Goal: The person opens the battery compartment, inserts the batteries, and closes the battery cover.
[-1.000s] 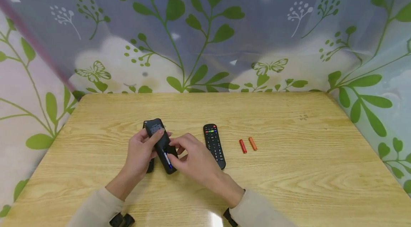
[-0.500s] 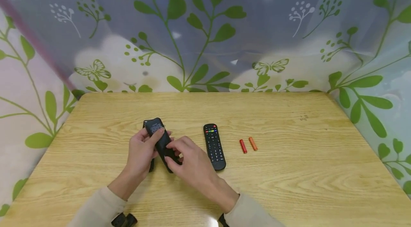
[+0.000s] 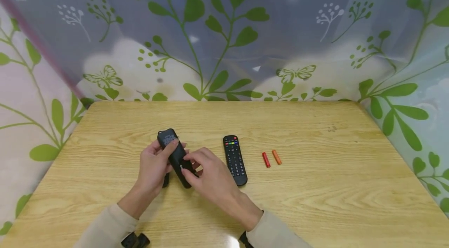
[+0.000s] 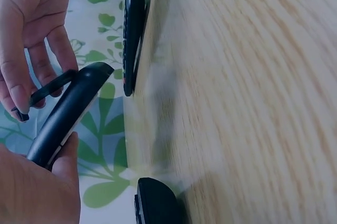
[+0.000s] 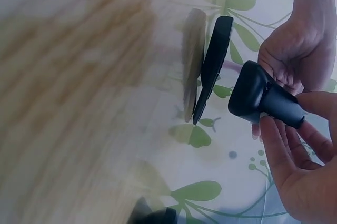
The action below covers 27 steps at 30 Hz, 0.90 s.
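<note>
My left hand (image 3: 153,166) grips a black remote control (image 3: 174,153) with its back facing up, the thumb lying along the label. Above the remote's lower half, my right hand (image 3: 210,172) pinches its dark battery cover (image 4: 51,88) between thumb and fingers. The cover stands at a slant to the remote's back in the left wrist view, its near end meeting the remote. From the right wrist view the cover (image 5: 283,107) hides most of the battery compartment. A second black remote (image 3: 165,180) lies on the table, mostly hidden under the left hand.
A third remote (image 3: 235,160), buttons up, lies just right of my right hand. Beyond it are a red battery (image 3: 266,160) and an orange battery (image 3: 276,157), side by side on the wooden table (image 3: 333,185). A leaf-patterned curtain (image 3: 224,45) hangs behind the table's far edge.
A second ago a blue-and-white battery showed in the open compartment; the cover now hides nearly all of it. The right hand has shifted slightly up the remote; the left stays about where it was.
</note>
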{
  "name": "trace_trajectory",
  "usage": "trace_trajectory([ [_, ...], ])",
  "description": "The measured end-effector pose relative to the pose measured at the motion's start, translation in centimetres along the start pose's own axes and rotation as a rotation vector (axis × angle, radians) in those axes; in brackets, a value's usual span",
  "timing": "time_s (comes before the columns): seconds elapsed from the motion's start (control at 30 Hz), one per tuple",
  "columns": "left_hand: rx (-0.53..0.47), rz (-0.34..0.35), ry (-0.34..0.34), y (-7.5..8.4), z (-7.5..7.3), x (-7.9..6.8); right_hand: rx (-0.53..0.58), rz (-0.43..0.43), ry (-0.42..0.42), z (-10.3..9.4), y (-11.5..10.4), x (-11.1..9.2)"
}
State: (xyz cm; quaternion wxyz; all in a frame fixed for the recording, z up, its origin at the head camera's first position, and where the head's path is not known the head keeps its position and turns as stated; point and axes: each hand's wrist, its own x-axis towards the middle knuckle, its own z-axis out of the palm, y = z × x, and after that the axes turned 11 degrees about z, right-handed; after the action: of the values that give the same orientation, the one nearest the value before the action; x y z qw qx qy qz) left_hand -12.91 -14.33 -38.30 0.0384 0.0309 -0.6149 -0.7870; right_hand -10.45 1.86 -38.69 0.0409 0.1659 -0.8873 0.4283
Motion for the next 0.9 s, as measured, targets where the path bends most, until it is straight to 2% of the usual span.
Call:
trace_trajectory([
  [0.1,0.011,0.006,-0.001,-0.1,0.0,0.0,0.017,0.009,-0.017,-0.1,0.1,0.0],
  [0.4,0.052,0.039,-0.020,-0.2,0.1,-0.1,-0.047,-0.022,0.000,0.1,0.7,-0.1],
  [0.57,0.042,0.025,-0.027,-0.3,0.1,0.0,-0.053,0.001,-0.041,-0.2,0.9,0.2],
  [0.73,0.003,-0.028,-0.061,-0.4,0.1,0.1,0.091,0.044,-0.127,-0.7,1.0,0.8],
  [0.9,-0.032,-0.084,-0.094,-0.4,-0.2,0.1,0.306,0.159,-0.167,-0.9,0.8,0.9],
])
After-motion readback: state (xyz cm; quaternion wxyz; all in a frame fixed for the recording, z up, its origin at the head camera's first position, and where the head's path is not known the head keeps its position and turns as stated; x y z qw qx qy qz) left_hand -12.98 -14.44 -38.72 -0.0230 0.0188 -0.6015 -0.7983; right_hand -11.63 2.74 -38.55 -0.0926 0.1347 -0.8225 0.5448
